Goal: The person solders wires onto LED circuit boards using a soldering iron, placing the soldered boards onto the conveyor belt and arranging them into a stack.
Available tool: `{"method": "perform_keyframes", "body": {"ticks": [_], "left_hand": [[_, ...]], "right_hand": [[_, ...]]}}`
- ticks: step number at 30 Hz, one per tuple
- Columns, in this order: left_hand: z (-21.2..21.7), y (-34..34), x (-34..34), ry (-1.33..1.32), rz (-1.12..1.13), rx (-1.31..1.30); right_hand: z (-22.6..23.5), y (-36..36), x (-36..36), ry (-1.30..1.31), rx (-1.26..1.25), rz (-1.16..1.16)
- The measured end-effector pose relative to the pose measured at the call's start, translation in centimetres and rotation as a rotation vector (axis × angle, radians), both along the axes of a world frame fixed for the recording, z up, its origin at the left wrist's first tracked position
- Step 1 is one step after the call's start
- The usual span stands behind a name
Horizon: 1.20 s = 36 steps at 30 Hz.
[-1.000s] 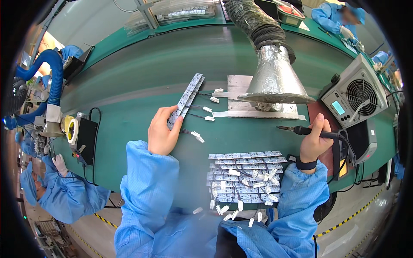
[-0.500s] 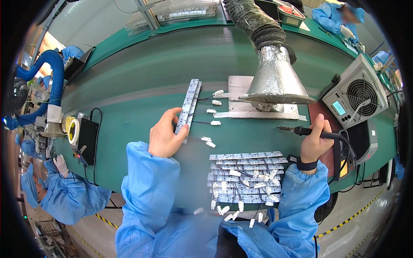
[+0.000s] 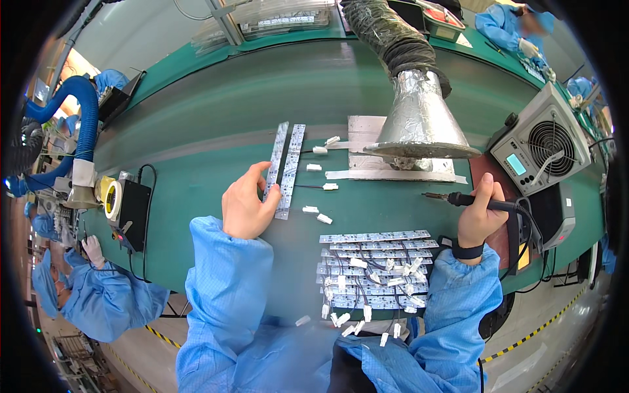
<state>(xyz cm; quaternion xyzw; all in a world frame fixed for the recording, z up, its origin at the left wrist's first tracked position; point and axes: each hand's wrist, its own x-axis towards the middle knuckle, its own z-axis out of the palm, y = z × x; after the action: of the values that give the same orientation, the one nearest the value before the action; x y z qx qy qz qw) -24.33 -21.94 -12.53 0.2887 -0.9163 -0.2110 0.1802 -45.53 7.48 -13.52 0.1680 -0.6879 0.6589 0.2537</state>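
Two narrow white LED circuit strips lie nearly upright on the green mat, left of the middle. My left hand [image 3: 247,204] pinches the left LED strip [image 3: 278,145] between thumb and fingers near its lower end. Just to its right and slightly apart is the second LED strip [image 3: 293,164], with dark wires running to small white connectors [image 3: 319,150]. My right hand [image 3: 479,219] is closed round the black handle of a soldering iron [image 3: 462,199], whose tip points left above the mat. A dark band circles my right wrist.
A stack of wired LED strips [image 3: 373,272] lies in front of me. A foil-covered fume hood [image 3: 422,124] hangs over a taped board [image 3: 357,124]. At the right stands a grey unit with a fan [image 3: 547,141]; at the left, a black box [image 3: 134,213]. Co-workers sit at both sides.
The two strips, stacked together before, now lie side by side with a gap. My left hand has shifted slightly left with one; some connectors have moved. My right hand has stayed still.
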Motion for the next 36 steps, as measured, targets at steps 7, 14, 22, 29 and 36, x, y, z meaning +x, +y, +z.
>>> {"method": "perform_keyframes", "body": {"ticks": [7,14,22,29,36], "left_hand": [[0.1,0.5,-0.1,0.105,-0.124,-0.332],[0.6,5.1,-1.0,0.194,-0.610,-0.121],[-0.2,6.3,-1.2,0.060,-0.822,-0.072],[-0.5,6.2,-0.9,0.042,-0.840,-0.093],[-0.4,6.4,-1.0,0.072,-0.841,-0.035]], "right_hand": [[0.1,-0.1,0.0,0.012,0.015,-0.018],[0.1,-0.1,0.0,0.017,0.016,-0.012],[0.1,-0.1,0.0,0.021,0.006,-0.016],[0.3,-0.4,0.3,0.020,0.015,-0.020],[0.3,-0.3,0.2,0.019,0.002,-0.012]]}}
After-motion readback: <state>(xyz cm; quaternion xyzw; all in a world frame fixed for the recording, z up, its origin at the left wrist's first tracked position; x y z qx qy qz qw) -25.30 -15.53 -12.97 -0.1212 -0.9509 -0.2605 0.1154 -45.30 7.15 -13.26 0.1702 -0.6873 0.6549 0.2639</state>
